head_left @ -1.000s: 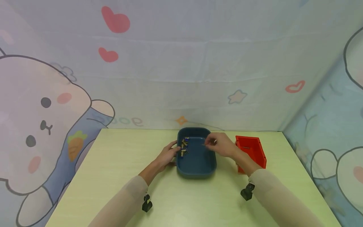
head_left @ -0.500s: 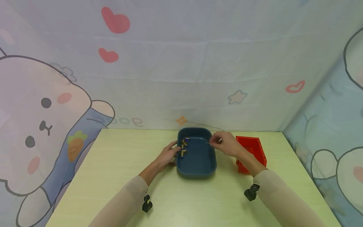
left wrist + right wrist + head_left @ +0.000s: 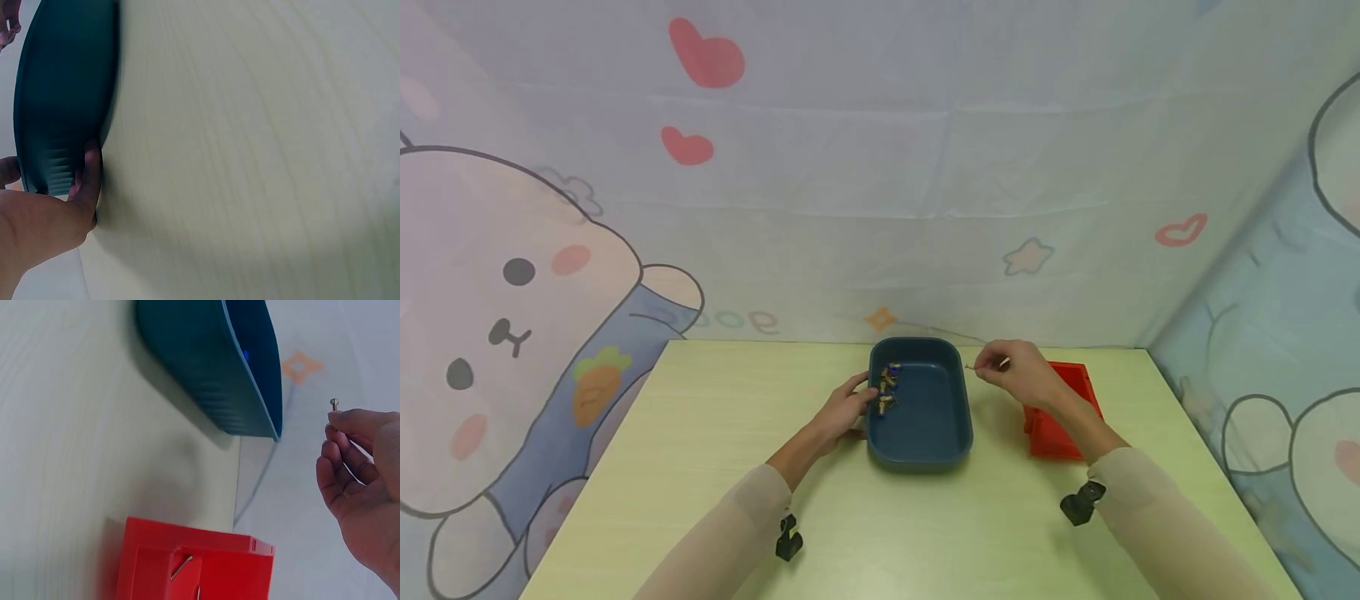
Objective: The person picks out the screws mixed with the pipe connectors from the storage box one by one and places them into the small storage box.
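Observation:
A dark blue plastic bin [image 3: 919, 460] stands at the middle of the table's far part. My left hand [image 3: 841, 414] grips its left side, one fingertip over the rim; the left wrist view shows fingers [image 3: 92, 172] along the wall. Several small brass fittings with blue parts [image 3: 886, 390] lie inside along the left wall. Just beyond the bin's right rim, my right hand [image 3: 1011, 372] pinches a small screw [image 3: 334, 404] between thumb and index finger, head pointing outward. Below this hand is a red bin [image 3: 1056, 437] with screws [image 3: 181, 567] in it, partly hidden by the forearm.
The pale wooden table [image 3: 895, 533] ends at a printed cloth backdrop [image 3: 850, 208] right behind the bins. A strip of tabletop separates the blue bin from the red one. Black camera mounts [image 3: 1082, 503] hang under both wrists.
My right hand has moved right with the screw, from over the blue bin's inside to beyond its right rim, close by the red bin. My left hand has stayed in place.

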`<state>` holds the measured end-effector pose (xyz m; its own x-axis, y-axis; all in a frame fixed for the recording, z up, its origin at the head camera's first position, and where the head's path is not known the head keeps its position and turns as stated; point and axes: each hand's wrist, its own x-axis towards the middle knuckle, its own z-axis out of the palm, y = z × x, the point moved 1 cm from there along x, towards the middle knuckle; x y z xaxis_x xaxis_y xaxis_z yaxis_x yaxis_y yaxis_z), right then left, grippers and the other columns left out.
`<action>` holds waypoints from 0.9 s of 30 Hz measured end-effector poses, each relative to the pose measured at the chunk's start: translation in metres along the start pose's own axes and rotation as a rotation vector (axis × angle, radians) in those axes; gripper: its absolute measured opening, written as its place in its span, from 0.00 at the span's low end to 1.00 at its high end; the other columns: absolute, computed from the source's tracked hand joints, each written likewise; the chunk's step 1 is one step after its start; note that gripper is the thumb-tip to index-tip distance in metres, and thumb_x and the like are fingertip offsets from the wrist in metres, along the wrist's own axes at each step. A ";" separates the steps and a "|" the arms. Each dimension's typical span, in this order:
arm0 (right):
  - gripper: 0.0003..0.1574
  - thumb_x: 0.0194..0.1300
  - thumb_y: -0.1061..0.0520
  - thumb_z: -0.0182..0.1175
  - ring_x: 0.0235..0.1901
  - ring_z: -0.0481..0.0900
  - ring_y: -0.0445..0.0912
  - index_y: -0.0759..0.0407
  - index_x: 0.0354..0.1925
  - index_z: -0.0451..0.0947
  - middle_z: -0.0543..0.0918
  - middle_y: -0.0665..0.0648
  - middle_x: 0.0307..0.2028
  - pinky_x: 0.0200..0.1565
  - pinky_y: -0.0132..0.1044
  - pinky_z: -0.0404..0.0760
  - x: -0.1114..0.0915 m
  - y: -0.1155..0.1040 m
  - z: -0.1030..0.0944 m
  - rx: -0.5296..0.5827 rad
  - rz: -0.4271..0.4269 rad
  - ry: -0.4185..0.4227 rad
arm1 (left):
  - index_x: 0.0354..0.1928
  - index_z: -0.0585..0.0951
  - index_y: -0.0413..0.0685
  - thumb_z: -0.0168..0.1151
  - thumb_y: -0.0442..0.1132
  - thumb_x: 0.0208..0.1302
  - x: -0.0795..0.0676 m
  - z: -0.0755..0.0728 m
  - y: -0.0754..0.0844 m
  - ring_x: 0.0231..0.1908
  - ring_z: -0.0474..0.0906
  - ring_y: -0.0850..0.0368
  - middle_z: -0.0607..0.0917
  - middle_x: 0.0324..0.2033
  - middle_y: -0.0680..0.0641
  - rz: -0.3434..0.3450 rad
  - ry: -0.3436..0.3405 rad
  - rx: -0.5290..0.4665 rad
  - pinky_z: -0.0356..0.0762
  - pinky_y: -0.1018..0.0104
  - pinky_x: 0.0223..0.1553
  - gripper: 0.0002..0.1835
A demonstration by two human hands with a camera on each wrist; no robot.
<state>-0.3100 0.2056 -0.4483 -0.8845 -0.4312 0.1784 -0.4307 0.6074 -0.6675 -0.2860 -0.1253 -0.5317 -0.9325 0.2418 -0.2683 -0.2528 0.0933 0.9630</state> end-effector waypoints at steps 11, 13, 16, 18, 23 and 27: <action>0.05 0.74 0.59 0.68 0.38 0.82 0.48 0.62 0.41 0.87 0.86 0.51 0.35 0.49 0.45 0.84 -0.005 0.008 -0.009 -0.009 0.030 0.018 | 0.84 0.58 0.52 0.51 0.45 0.84 -0.001 0.001 0.001 0.64 0.78 0.36 0.73 0.68 0.32 -0.001 0.001 -0.001 0.87 0.53 0.42 0.32; 0.05 0.74 0.59 0.68 0.38 0.82 0.48 0.62 0.41 0.86 0.86 0.51 0.35 0.49 0.45 0.84 -0.006 0.010 -0.010 -0.009 0.039 0.019 | 0.84 0.58 0.52 0.51 0.45 0.84 0.000 0.001 0.001 0.64 0.78 0.36 0.73 0.67 0.32 -0.001 0.000 -0.002 0.87 0.53 0.42 0.32; 0.05 0.74 0.59 0.68 0.38 0.82 0.48 0.62 0.42 0.86 0.85 0.51 0.35 0.49 0.45 0.84 -0.007 0.011 -0.013 -0.008 0.053 0.020 | 0.84 0.58 0.52 0.51 0.45 0.84 0.000 0.001 0.001 0.64 0.78 0.36 0.73 0.67 0.32 0.001 0.002 -0.004 0.87 0.53 0.42 0.32; 0.05 0.74 0.59 0.68 0.38 0.82 0.49 0.61 0.42 0.87 0.86 0.51 0.35 0.48 0.44 0.84 -0.008 0.013 -0.014 -0.012 0.059 0.022 | 0.84 0.58 0.52 0.51 0.45 0.84 0.000 0.001 0.001 0.64 0.78 0.36 0.74 0.67 0.32 0.002 0.002 -0.006 0.87 0.53 0.42 0.32; 0.05 0.74 0.59 0.67 0.38 0.81 0.50 0.61 0.42 0.87 0.85 0.52 0.35 0.46 0.42 0.84 -0.011 0.016 -0.018 -0.015 0.075 0.029 | 0.84 0.58 0.52 0.51 0.45 0.84 0.002 0.000 0.000 0.64 0.78 0.36 0.74 0.67 0.32 0.002 0.001 -0.007 0.86 0.54 0.41 0.32; 0.03 0.74 0.61 0.67 0.39 0.81 0.50 0.60 0.42 0.87 0.85 0.52 0.36 0.47 0.42 0.83 -0.013 0.021 -0.020 -0.021 0.084 0.031 | 0.84 0.58 0.52 0.51 0.45 0.84 0.002 0.000 -0.001 0.64 0.78 0.36 0.75 0.67 0.32 -0.002 0.005 -0.005 0.86 0.55 0.39 0.32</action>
<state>-0.3114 0.2368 -0.4498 -0.9226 -0.3576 0.1445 -0.3580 0.6546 -0.6658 -0.2879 -0.1251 -0.5337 -0.9331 0.2372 -0.2702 -0.2561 0.0892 0.9625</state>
